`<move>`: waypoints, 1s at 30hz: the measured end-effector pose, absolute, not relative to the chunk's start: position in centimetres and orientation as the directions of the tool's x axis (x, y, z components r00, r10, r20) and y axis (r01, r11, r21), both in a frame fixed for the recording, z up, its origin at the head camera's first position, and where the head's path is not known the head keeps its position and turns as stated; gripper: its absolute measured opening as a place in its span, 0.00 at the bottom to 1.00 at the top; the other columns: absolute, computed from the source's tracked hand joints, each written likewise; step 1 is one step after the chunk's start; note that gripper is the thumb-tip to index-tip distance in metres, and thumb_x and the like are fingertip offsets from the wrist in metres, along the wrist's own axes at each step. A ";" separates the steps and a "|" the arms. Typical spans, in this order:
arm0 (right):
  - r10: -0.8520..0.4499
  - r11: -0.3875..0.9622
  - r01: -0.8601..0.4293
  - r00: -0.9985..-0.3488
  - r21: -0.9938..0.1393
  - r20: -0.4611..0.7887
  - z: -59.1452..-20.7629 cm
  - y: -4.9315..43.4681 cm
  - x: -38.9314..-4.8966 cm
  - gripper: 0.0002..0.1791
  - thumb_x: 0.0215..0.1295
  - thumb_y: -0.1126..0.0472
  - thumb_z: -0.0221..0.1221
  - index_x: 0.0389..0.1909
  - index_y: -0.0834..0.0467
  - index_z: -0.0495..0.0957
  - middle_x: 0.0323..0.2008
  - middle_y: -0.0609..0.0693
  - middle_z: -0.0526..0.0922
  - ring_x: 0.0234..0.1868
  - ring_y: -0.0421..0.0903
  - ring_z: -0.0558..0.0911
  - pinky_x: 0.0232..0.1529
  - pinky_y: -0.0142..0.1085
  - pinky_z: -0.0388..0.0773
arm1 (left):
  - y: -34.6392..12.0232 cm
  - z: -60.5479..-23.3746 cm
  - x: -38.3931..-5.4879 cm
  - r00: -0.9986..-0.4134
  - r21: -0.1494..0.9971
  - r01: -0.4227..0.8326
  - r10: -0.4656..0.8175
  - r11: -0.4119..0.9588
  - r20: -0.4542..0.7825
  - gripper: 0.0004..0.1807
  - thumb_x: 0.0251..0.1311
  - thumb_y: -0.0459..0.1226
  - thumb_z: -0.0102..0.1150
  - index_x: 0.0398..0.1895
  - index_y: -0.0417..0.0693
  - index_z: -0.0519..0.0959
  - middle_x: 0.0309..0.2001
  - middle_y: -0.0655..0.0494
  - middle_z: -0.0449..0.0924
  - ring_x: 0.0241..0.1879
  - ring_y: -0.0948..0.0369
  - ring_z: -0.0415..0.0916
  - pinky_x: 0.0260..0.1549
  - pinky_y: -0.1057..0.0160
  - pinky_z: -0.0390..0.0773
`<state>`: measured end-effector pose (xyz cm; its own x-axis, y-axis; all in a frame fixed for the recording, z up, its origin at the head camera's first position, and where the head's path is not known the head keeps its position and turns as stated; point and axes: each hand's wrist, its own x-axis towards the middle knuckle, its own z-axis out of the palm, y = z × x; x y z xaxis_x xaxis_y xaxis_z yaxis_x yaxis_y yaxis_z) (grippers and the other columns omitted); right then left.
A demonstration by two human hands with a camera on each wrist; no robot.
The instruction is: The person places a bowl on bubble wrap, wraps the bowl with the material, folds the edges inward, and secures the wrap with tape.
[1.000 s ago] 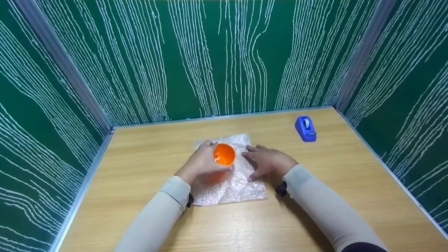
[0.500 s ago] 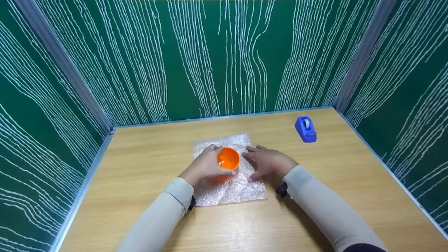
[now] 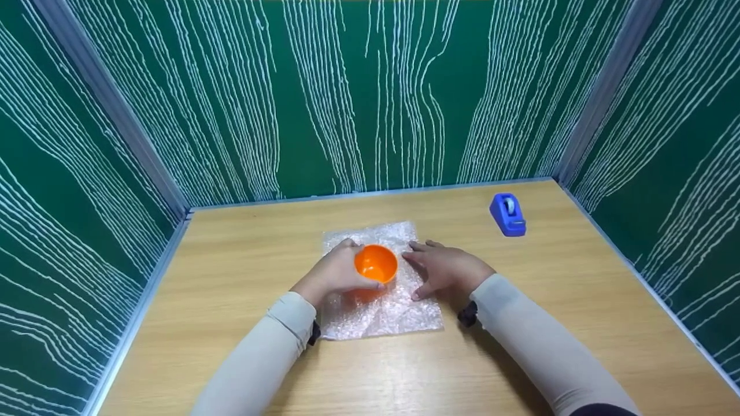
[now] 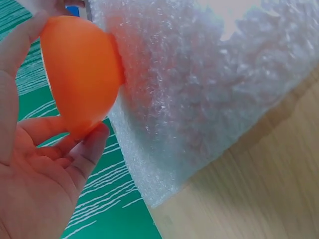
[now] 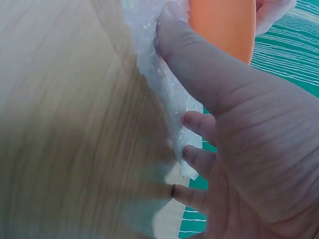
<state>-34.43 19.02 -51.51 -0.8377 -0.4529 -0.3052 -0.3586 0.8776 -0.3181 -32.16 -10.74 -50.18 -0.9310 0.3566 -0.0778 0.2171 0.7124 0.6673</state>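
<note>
An orange bowl [image 3: 377, 263] stands upright on a sheet of bubble wrap [image 3: 399, 315] in the head view. My left hand [image 3: 342, 270] grips it from the left, thumb on the near side and fingers round the far side. In the left wrist view the bowl [image 4: 82, 69] shows from the side, its small foot right at the bubble wrap [image 4: 199, 99]. My right hand [image 3: 448, 268] rests with spread fingers along the sheet's right edge. The right wrist view shows its thumb [image 5: 199, 64] on the bubble wrap [image 5: 172, 99] and other fingertips at the edge.
A blue tape dispenser [image 3: 509, 215] stands at the back right of the wooden table [image 3: 243, 248]. Green walls [image 3: 312, 115] with white wavy lines enclose the back and both sides.
My left hand has carried the bowl a little right and nearer, toward the middle of the bubble wrap. The right hand has stayed in place.
</note>
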 end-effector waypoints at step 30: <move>-0.526 0.847 -0.465 -0.804 -0.258 -0.277 -49.2 19.4 -33.3 0.47 0.65 0.35 0.79 0.84 0.37 0.74 0.92 0.50 0.60 0.92 0.65 0.60 0.85 0.72 0.64 | -10.3 -49.3 -32.0 -0.944 0.700 0.109 0.295 0.706 -0.150 0.50 0.44 0.52 0.96 0.70 0.47 0.79 0.60 0.51 0.82 0.56 0.50 0.82 0.67 0.46 0.88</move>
